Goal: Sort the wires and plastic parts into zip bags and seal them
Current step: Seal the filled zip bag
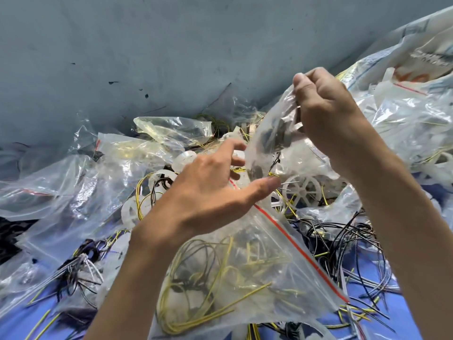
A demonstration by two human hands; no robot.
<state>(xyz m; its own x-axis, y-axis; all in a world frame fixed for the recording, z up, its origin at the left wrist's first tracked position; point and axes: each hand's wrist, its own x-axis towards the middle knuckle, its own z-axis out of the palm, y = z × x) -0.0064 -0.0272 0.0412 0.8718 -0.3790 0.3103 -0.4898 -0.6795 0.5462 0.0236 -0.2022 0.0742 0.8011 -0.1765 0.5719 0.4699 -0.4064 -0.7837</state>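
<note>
– Clear plastic, was it, the bag the right hand (326, 119) held?
– Yes. Its fingers were curled tight round the crumpled top of a see-through bag (267, 153) with dark bits inside, raised above the heap. The left hand (208, 192) was spread and relaxed, its thumb tip just touching that bag's lower edge.
– And under the left wrist?
– A zip bag (245, 271) with a red seal strip, holding yellow wires (245, 295).
– Any writing?
– Print on the big bag (426, 57) at far right was too blurred to read.
– Room to move?
– Little. Loose black wires (343, 241), a white plastic wheel (304, 190) and more clear bags (61, 182) crowded the blue surface (14, 325); a grey panel (122, 45) lay beyond the heap.
</note>
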